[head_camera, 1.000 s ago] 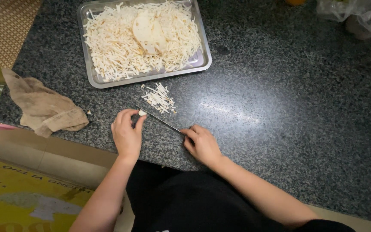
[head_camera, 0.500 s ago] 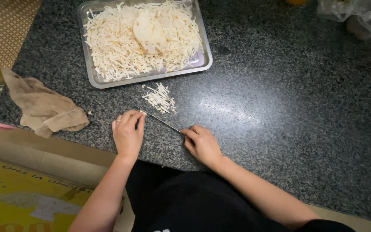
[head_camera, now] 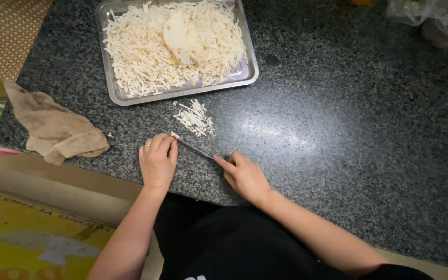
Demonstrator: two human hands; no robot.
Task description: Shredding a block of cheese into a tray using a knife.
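My right hand [head_camera: 243,176] grips the handle of a knife [head_camera: 195,149] whose thin blade lies across the dark speckled stone counter [head_camera: 338,129], pointing left. My left hand [head_camera: 157,159] rests palm down with curled fingers at the blade's tip, pressing a small pale piece that is mostly hidden under the fingertips. Just beyond the blade sits a small heap of pale cut strips [head_camera: 195,117]. Farther back, a metal tray [head_camera: 112,88] holds a big pile of the same shredded strips [head_camera: 146,49] with two whole pale slices [head_camera: 182,36] on top.
A crumpled brown cloth [head_camera: 53,128] lies at the counter's left edge. A woven mat [head_camera: 7,36] is at top left, a clear plastic bag [head_camera: 436,18] at top right. Yellow printed cardboard [head_camera: 32,233] lies below the counter edge.
My left hand has slid slightly down along the blade tip; the knife and right hand have barely shifted.
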